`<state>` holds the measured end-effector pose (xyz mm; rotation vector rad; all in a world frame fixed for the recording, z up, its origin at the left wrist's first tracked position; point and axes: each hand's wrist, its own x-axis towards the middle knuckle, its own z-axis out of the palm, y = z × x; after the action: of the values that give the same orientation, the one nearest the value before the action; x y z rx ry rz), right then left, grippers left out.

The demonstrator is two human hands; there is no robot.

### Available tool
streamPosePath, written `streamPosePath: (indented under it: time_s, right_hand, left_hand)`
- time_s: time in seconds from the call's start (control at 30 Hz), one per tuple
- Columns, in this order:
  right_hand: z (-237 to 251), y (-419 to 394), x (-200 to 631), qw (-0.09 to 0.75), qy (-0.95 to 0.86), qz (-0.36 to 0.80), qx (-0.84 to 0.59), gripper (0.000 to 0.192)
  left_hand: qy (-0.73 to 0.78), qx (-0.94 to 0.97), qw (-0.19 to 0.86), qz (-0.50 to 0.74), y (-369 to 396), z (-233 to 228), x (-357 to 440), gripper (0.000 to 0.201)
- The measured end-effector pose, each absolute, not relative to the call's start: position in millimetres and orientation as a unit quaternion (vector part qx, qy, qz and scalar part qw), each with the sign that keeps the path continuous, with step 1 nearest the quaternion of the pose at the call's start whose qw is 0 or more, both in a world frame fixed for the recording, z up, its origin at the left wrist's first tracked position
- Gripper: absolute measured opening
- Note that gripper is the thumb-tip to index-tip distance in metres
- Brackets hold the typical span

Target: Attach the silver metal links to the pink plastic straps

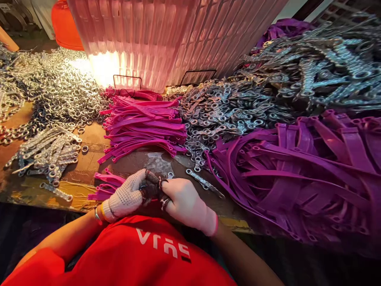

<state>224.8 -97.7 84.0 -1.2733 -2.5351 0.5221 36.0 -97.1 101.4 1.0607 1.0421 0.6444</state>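
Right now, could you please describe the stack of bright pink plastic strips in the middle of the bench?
The stack of bright pink plastic strips lies flat on the worn wooden bench, long thin bands layered roughly parallel, ends fanned leftward. Its right side touches the heap of small silver metal links; its far end meets the ribbed translucent sheet.

A small assembly workshop, it seems — a worn, stained workbench [89, 139] heaped with bulk parts: loose metal rings [59, 95], stamped metal links [232, 107], bundled pink plastic straps [143, 123] and a tangle of purple straps [303, 171] — stock for piecework by hand
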Motion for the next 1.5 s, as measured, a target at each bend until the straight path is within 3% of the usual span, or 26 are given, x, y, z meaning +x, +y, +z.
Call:
streamPosePath:
  time_s: [0.13, 0.23, 0.43, 0.57, 0.73, 0.97, 1.23, 1.4, 1.5]
  right_hand:
    - [72, -103, 207, 0.235, -0.834, 0.071, -0.494, 0.013]
    - [58, -105, 199, 0.285, -0.809, 0.055, -0.511, 0.017]
    - [54, -86, 207, 0.243, -0.825, 0.109, -0.499, 0.016]
    - [68, -39, 215, 0.229, -0.813, 0.059, -0.532, 0.019]
    - [70, 6, 214, 0.134, -0.838, 0.025, -0.529, 0.022]
    - [70, -39, 224, 0.212, -0.905, 0.005, -0.37, 0.019]
    - [70, -80, 236, 0.19, -0.885, 0.135, -0.403, 0.017]
    - [93, -78, 237, 0.243, -0.862, 0.142, -0.421, 0.044]
    - [112, -80, 228, 0.241, -0.851, 0.14, -0.445, 0.042]
  left_hand:
    - [0.482, 0.33, 0.732, 0.351, -90, 93, 44, 0.027]
    - [0.494, 0.284, 0.717, 0.401, -85, 84, 50, 0.024]
    - [0.504, 0.369, 0.656, 0.424, -71, 84, 47, 0.02]
    - [0.551, 0.472, 0.556, 0.405, -53, 92, 35, 0.025]
    - [0.53, 0.404, 0.644, 0.375, -46, 79, 24, 0.034]
    - [0.468, 0.233, 0.732, 0.436, -54, 68, 19, 0.027]
    - [0.346, 0.101, 0.8, 0.479, -58, 88, 7, 0.023]
    - [0.328, 0.203, 0.797, 0.464, -66, 104, 13, 0.025]
    - [0.37, 0.318, 0.759, 0.432, -74, 111, 23, 0.03]
